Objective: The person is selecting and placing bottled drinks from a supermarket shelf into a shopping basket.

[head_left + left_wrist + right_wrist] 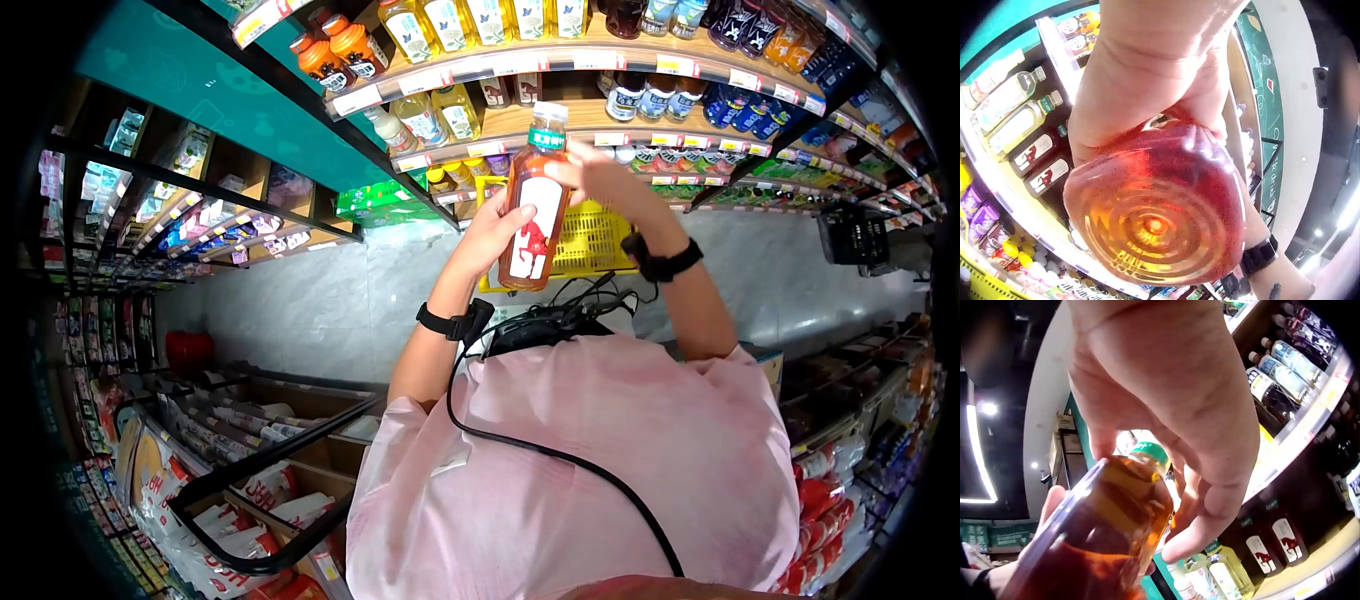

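An amber drink bottle (535, 215) with a white and red label, clear cap and green neck band is tilted slightly in the head view. My left hand (490, 235) grips its lower half, thumb across the front. From the left wrist view, the round base of the bottle (1154, 219) faces the camera below my left hand (1147, 81). My right hand (610, 185), blurred, is at the bottle's neck. Curved, spread fingers of my right hand (1166, 394) surround the shoulder and green band of the bottle (1122, 512) in the right wrist view; firm contact is unclear.
Beyond the hands stand shelves of drinks (590, 62), with price tags along their edges. A yellow basket (590, 240) is behind the bottle, low down. Grey floor (300, 300) stretches to both sides. Black cables (570, 315) lie at the waist; a black basket (850, 235) is far right.
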`<action>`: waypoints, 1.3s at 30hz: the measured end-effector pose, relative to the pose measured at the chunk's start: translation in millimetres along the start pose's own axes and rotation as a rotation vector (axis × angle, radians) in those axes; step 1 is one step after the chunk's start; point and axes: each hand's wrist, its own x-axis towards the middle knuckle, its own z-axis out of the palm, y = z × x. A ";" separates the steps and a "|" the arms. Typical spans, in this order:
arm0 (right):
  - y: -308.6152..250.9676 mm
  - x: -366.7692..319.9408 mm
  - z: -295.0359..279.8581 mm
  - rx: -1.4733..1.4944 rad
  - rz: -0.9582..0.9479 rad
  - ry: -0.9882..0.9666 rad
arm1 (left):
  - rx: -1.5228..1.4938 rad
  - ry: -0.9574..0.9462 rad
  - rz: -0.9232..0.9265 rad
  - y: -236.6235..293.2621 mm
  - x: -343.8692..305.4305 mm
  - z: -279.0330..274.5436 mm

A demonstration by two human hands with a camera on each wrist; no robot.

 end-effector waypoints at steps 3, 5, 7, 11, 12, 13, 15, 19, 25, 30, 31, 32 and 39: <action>42.4 -12.8 8.6 -0.029 0.049 -0.067 | 0.074 -0.011 -0.001 -6.6 2.5 -3.8; 89.3 -12.3 9.9 -0.042 0.001 -0.032 | 0.102 -0.009 -0.031 -19.2 7.1 -13.0; 105.7 -18.3 12.9 -0.053 -0.042 0.014 | 0.166 -0.040 -0.022 -26.0 8.1 -14.8; 106.3 -32.6 21.9 0.142 0.063 0.108 | 0.135 -0.105 -0.039 -34.2 7.9 -13.7; 102.4 -33.7 23.7 0.215 0.049 0.083 | 0.110 -0.120 -0.070 -31.5 7.0 -12.0; 100.9 -34.6 24.7 0.288 0.036 0.056 | 0.111 -0.126 -0.073 -32.6 6.8 -13.1; 100.1 -36.7 24.2 0.253 0.049 0.051 | 0.152 -0.142 -0.048 -41.3 6.4 -19.3; 74.6 -41.8 25.8 0.071 0.053 -0.001 | 0.421 -0.127 -0.105 -54.2 4.9 -41.3; 77.8 -38.0 35.0 0.187 0.065 0.045 | 0.241 -0.073 -0.010 -41.2 1.3 -32.5; 123.5 -14.3 26.4 0.487 0.246 0.272 | 0.813 0.370 0.206 -50.4 -5.3 -52.1; 136.6 -5.1 22.2 0.628 0.269 0.410 | 0.814 0.377 0.205 -60.4 -12.6 -63.3; 170.1 7.4 9.4 0.551 0.085 0.393 | 0.708 0.391 0.138 -69.5 -22.6 -73.3; 200.1 108.5 -59.4 0.801 0.144 0.654 | 0.210 0.586 -0.234 -111.0 -114.1 -111.6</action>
